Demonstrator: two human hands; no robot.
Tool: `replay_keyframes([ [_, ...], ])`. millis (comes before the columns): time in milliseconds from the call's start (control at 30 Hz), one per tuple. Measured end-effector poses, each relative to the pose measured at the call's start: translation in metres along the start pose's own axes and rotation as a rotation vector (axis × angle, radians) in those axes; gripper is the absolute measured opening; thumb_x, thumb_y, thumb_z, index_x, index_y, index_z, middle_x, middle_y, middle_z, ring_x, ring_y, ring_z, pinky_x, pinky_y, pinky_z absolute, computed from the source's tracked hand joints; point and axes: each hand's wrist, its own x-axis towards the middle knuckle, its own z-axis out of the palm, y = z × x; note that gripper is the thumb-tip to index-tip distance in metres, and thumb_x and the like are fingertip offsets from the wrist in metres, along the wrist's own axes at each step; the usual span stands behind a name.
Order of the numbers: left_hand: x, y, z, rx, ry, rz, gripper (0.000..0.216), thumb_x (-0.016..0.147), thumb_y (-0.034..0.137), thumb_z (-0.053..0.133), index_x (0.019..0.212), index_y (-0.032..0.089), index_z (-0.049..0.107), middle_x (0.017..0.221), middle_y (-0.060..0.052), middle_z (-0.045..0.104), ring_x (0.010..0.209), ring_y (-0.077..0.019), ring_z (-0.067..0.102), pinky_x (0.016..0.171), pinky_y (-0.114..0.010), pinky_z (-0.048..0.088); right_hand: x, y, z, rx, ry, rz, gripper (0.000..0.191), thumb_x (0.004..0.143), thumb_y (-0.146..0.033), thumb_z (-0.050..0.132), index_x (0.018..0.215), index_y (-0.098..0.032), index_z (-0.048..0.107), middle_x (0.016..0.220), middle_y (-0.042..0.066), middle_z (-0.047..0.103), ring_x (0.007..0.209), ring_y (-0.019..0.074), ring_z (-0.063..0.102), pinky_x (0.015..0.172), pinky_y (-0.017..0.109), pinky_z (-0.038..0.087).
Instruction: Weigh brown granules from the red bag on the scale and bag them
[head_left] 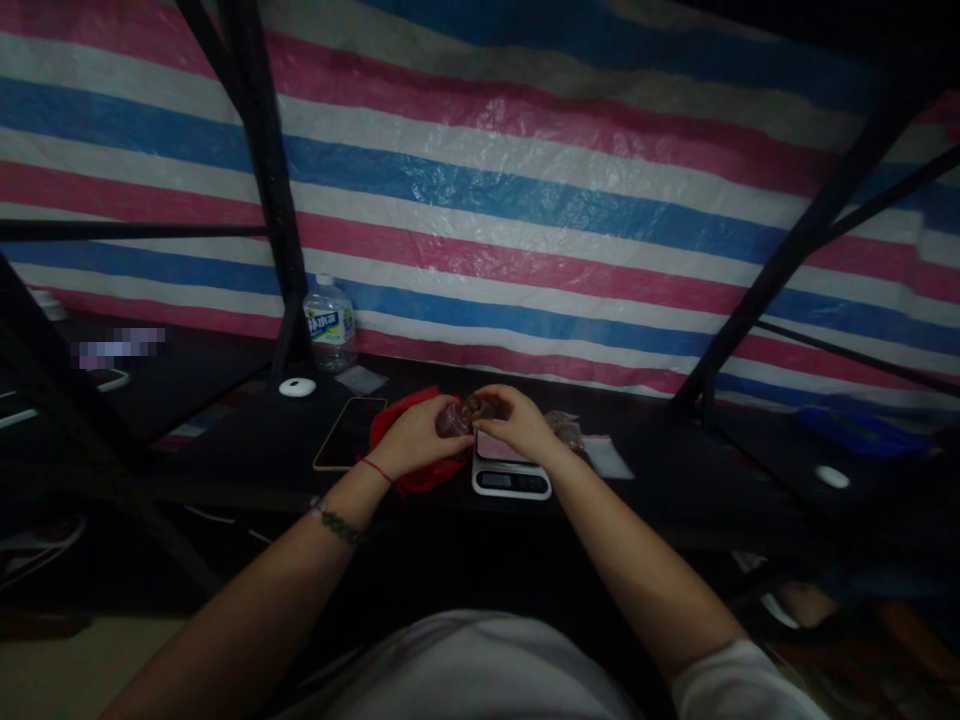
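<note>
My left hand [414, 435] is closed on a small clear plastic bag [452, 420] with dark reddish contents. My right hand [516, 422] pinches something brown and lumpy [478, 407] right beside that bag; its exact kind is too dim to tell. Below my right hand sits a white digital kitchen scale [512, 482], whose display shows at the front. A red bag [431, 475] lies beneath my left hand, partly hidden by it. To the right of the scale are a clear bag of brown pieces [566, 430] and a flat whitish packet [609, 457].
A phone [346, 435] lies left of the red bag. Behind it stand a plastic bottle [330, 325], a white round device [297, 387] and a small clear packet [361, 379]. Black metal posts [274, 190] flank the dark tabletop, and a striped sheet [495, 200] hangs behind.
</note>
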Motion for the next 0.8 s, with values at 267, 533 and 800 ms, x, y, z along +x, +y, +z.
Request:
replay_keyframes([
  [267, -0.002, 0.002, 0.003, -0.129, 0.008, -0.019, 0.056, 0.067, 0.053, 0.070, 0.109, 0.018, 0.059, 0.101, -0.007, 0.067, 0.090, -0.0246, 0.063, 0.079, -0.035, 0.049, 0.000, -0.028, -0.008, -0.143, -0.093, -0.121, 0.031, 0.068, -0.015, 0.071, 0.098, -0.017, 0.064, 0.098, 0.004, 0.067, 0.089, 0.0162, 0.064, 0.084, 0.032, 0.051],
  [533, -0.002, 0.006, 0.005, -0.243, 0.030, -0.024, 0.052, 0.070, 0.051, 0.068, 0.106, 0.016, 0.056, 0.094, -0.005, 0.066, 0.082, -0.0216, 0.063, 0.074, -0.033, 0.050, 0.001, -0.037, -0.015, -0.012, -0.127, -0.116, 0.049, 0.075, -0.016, 0.066, 0.123, -0.024, 0.060, 0.120, 0.007, 0.064, 0.101, 0.0179, 0.064, 0.090, 0.034, 0.051],
  [800, 0.001, 0.002, 0.004, -0.362, 0.107, -0.021, 0.040, 0.072, 0.045, 0.067, 0.100, 0.017, 0.057, 0.096, -0.006, 0.065, 0.087, -0.0212, 0.063, 0.081, -0.035, 0.050, 0.000, -0.021, -0.020, -0.116, -0.059, -0.116, 0.054, 0.072, -0.017, 0.068, 0.125, -0.023, 0.057, 0.117, 0.009, 0.060, 0.098, 0.0174, 0.062, 0.084, 0.032, 0.053],
])
